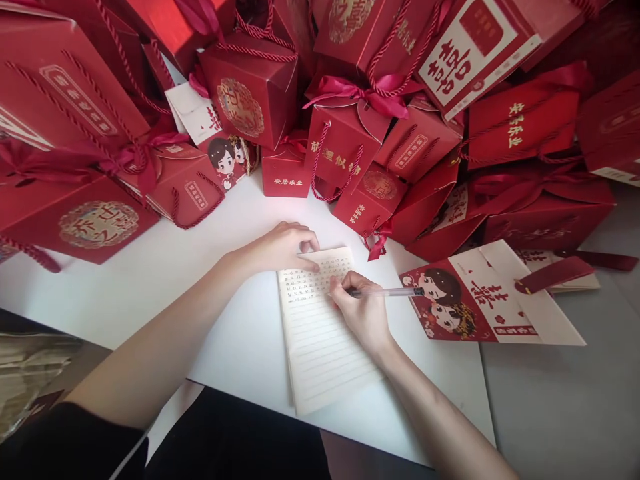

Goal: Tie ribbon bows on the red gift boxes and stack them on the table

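Note:
A lined notebook lies slightly tilted on the white table, its upper lines filled with rows of small handwritten marks. The lower lines are blank. My left hand rests over the notebook's top left corner, thumb stretched across the page and the other fingers loosely bent, apart from the thumb. My right hand is closed around a pen, which points out to the right, away from the palm. The pen's tip is hidden by my fingers, near the end of the written rows.
Red gift boxes with rope handles and ribbons crowd the table's far side. A red and white gift bag with cartoon figures lies to the right of the pen. The white table ends just before my lap. Clear plastic wrapping shows at lower left.

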Demonstrator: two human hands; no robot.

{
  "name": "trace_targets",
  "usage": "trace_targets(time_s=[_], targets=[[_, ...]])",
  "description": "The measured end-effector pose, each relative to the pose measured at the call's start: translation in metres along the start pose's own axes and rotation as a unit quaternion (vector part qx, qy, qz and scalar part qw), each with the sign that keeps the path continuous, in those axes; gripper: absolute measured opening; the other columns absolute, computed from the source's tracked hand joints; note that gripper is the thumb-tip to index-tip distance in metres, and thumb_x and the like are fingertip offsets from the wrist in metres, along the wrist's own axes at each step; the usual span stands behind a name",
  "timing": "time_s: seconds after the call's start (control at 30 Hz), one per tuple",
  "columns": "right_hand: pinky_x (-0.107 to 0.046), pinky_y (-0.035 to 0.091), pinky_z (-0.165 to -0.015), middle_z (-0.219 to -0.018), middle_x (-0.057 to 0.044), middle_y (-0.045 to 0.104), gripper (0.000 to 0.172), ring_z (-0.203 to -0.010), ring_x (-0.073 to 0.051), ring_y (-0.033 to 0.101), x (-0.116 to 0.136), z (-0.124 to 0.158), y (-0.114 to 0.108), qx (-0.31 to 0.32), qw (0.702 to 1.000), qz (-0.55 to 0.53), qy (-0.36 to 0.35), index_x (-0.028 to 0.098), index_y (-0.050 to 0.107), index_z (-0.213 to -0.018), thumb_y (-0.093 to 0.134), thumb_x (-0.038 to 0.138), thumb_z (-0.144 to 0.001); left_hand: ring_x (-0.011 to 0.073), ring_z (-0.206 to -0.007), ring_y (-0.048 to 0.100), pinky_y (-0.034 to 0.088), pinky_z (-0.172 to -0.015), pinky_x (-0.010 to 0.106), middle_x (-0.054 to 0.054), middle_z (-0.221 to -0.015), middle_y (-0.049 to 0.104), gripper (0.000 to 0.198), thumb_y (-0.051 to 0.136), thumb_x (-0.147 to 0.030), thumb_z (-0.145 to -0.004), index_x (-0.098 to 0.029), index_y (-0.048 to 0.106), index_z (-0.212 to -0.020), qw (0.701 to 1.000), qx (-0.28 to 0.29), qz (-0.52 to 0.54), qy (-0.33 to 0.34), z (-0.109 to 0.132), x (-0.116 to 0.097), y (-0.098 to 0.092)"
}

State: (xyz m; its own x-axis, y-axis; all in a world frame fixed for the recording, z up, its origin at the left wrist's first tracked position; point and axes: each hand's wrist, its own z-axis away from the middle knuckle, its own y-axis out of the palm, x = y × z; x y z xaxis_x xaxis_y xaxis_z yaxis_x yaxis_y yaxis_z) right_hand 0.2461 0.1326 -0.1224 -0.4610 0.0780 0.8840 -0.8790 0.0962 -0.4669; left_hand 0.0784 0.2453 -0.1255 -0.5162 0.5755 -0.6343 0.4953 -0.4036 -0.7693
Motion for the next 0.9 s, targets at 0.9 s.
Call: trace_targets(time_s=[0.9], targets=[[-0.022, 0.033, -0.040, -0.046, 0.006, 0.045, 0.034, -0.039, -0.010, 0.039, -0.0016, -0.0011, -0.0065, -0.039, 0.991, -0.126, -0.011, 0.022, 0.038, -0.058, 0.052, 0.042, -0.081, 0.0170, -0.073, 0.054, 0.040, -0.077, 0.033, -0.001, -0.072, 0.058, 0.026, 0.072, -0.038, -0.064, -0.019, 0.065, -0.080, 1.000, -0.013, 0.010, -0.002, 0.0051, -0.0079, -0.0048]])
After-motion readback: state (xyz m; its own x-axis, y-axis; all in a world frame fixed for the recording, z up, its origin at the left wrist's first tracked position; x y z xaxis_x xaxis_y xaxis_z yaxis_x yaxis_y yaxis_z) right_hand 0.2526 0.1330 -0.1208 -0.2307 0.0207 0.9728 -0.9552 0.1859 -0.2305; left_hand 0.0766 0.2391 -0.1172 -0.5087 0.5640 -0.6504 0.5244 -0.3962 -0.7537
